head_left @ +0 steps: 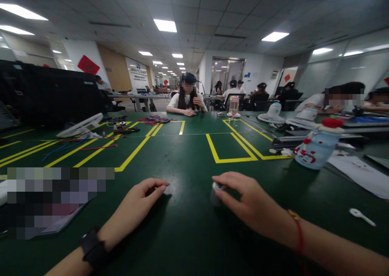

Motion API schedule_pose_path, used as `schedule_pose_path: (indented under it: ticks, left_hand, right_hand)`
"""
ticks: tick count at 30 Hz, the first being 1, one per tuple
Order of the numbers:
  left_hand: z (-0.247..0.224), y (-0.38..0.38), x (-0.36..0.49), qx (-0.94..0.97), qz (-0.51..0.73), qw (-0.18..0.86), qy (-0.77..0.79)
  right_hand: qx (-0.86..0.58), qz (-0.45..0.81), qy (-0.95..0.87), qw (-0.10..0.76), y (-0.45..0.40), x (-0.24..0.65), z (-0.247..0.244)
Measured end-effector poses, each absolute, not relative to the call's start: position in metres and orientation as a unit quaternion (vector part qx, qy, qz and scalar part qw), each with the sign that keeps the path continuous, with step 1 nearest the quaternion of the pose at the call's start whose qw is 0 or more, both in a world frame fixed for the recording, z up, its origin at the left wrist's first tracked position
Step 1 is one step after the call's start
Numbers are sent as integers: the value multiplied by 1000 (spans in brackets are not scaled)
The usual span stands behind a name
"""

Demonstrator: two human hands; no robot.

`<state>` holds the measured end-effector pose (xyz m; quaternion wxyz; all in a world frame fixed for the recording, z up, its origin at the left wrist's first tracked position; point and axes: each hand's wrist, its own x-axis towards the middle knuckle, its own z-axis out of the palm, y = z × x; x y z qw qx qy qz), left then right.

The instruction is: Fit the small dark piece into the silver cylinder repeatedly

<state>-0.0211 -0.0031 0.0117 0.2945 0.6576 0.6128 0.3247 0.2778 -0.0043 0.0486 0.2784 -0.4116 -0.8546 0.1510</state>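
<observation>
Above the green table [188,235], my left hand [142,199] has its thumb and fingertips drawn together in a pinch. Whatever it holds, if anything, is too small to make out. To the right, my right hand [246,195] grips a small see-through cylinder with a whitish top [216,195] between thumb and fingers. That cylinder looks upright at the tabletop, partly hidden by the fingers and blurred. A gap of bare tabletop separates the two hands.
A light-blue bottle with a red top [316,146] stands right, near white paper [361,172] and a white spoon-like piece [362,217]. White fans [271,114], wires [154,119] and yellow tape [235,160] lie farther off. A person [187,99] sits opposite.
</observation>
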Motion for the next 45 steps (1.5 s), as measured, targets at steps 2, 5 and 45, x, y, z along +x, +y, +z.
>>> schedule_pose_path:
  ticks: [2,5,45]
  left_hand:
    - [11,-5,-17,681,315,275,601]
    - [15,-11,-4,708,318,233,586]
    - [13,-13,-21,650,340,322,598]
  right_hand:
    - [-381,181,-860,286,-8,251,40]
    - [-388,215,-838,319,-8,237,22]
    - [-735,-123,-633,212,22,456,6]
